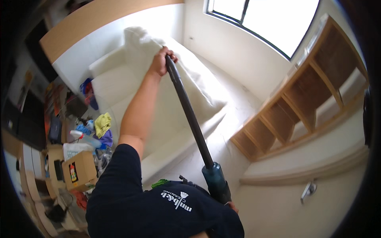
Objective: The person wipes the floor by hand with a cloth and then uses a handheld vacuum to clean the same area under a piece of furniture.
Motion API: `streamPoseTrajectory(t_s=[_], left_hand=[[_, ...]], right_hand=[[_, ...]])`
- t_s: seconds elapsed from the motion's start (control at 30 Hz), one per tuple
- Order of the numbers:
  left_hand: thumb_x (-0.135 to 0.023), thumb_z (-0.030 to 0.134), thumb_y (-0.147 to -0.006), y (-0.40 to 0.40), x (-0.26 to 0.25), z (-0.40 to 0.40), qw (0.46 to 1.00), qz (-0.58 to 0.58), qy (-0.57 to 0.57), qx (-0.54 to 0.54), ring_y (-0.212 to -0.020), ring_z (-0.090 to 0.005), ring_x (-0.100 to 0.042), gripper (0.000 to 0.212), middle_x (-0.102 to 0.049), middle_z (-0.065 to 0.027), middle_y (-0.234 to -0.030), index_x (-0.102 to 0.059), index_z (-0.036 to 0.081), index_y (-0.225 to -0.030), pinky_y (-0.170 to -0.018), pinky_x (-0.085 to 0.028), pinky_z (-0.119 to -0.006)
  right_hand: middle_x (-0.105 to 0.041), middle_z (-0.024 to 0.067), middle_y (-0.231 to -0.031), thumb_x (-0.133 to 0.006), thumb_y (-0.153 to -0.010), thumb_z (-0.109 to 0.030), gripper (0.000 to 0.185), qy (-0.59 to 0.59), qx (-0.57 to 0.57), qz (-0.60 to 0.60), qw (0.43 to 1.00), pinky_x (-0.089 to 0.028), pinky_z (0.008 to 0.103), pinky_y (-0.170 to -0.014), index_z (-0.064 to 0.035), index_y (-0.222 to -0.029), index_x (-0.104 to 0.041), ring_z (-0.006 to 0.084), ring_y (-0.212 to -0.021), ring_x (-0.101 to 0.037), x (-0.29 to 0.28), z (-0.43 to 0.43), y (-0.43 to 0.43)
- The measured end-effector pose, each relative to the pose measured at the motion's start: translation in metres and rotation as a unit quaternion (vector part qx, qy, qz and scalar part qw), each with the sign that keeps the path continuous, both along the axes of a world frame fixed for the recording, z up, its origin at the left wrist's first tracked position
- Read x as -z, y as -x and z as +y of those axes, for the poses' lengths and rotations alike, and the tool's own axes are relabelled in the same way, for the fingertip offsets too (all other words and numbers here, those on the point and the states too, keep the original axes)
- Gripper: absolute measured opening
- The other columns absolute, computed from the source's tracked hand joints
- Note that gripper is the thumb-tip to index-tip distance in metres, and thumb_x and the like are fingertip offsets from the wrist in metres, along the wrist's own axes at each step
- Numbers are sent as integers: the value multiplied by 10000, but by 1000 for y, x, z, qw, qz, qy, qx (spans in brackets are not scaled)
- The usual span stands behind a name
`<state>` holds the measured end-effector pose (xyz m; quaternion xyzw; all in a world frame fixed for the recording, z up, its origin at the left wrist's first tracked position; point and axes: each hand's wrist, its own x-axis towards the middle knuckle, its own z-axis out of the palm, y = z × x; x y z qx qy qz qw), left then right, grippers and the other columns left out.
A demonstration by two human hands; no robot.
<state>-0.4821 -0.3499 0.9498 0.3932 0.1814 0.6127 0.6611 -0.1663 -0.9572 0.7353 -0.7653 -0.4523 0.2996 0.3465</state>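
My left hand (pixel 163 62) grips the top end of a long black tube (pixel 190 113), close to the back cushion (pixel 143 38) of a white sofa (pixel 116 77). The tube runs down to a dark teal motor body, seemingly of a cordless stick vacuum (pixel 215 178). At its lower end my right hand (pixel 232 206) shows only in part, holding the body; the rest is hidden behind it and my dark shirt. The tube's far end lies at my left hand, and no floor head is visible on it.
A wooden shelf unit (pixel 282 96) stands at the right, near a door handle (pixel 309 190). At the left a glass table holds a spray bottle (pixel 89 139), a yellow cloth (pixel 102 124) and a cardboard box (pixel 79 171). A window (pixel 268 23) is above.
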Motion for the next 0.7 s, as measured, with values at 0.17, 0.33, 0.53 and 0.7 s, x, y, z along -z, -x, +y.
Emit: streamPoseTrajectory(t_s=[0.17, 0.33, 0.53, 0.7], left_hand=[[-429, 272, -988, -99, -20, 21, 993, 100, 29, 63, -694, -197, -532, 203, -484, -45, -759, -467, 91, -905, -771, -517, -407], [-478, 490, -927, -250, 42, -3, 969, 197, 134, 70, -1067, -375, -473, 702, -302, -185, -1345, -151, 109, -1419, -858, -452, -473], [-433, 432, -951, -264, 110, -47, 963, 248, 87, 54, -1140, -296, -489, 650, -379, -169, -1341, -136, 93, -1420, -877, -452, -395], [-344, 375, -999, -204, 130, -30, 935, 341, -72, -72, -1066, -236, -545, 522, -475, -157, -1272, -206, 67, -1396, -883, -449, -346]], right_hand=[[-641, 158, -794, -760, -645, -224, 376, -5, 59, 5, 998, -494, 363, -645, -85, -955, -599, 322, -742, -650, -7, 15, -3], [-641, 199, -775, -707, -660, -180, 360, -7, 149, 29, 988, -503, 379, -668, -27, -965, -592, 336, -743, -655, -17, 55, -17], [-650, 225, -816, -652, -663, -179, 387, 110, 139, 12, 984, -505, 410, -706, -13, -1006, -584, 373, -778, -650, -30, 96, -64], [-648, 211, -834, -659, -640, -151, 409, 207, 115, 62, 969, -512, 397, -657, 26, -998, -572, 332, -699, -649, 39, 160, -122]])
